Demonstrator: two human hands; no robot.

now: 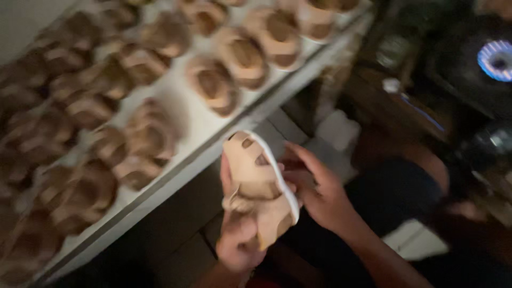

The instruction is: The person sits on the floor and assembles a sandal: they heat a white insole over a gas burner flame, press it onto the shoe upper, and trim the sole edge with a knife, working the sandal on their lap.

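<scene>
We have just one camera, worn on the head, so we see from up high and look down in front of the body. It sits close to the hands point(277, 208), which are low in the middle of the picture. The view is tipped, so the long white table point(181, 106) runs on a slant from the bottom left up to the top right. The table fills the left and the top. On the right we look down past its edge to the dark floor point(176, 234) and a blue ring of light point(496, 58) in the far corner. The picture is dim and blurry.
</scene>
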